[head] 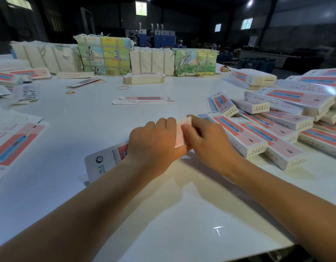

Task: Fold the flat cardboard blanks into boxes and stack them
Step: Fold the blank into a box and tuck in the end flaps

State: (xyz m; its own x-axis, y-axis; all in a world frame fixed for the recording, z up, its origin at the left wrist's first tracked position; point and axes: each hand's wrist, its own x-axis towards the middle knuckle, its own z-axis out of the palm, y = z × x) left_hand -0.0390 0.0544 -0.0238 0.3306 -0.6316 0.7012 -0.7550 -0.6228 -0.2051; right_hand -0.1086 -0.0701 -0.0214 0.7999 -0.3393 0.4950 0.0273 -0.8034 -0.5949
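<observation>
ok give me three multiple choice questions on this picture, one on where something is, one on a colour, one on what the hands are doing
1. Where is the pile of folded boxes?
A. to the person's right
B. to the person's left
C. on the floor

2. What colour are the loose rubber bands on the table?
A. green
B. orange
C. black

3. What are the two hands doing?
A. resting flat on the table
B. both gripping one box
C. stretching a rubber band

Answers:
1. A, the boxes lie heaped along the table's right side.
2. B, the thin rings look orange against the white top.
3. B, the left hand and right hand curl round the box between them.
</observation>
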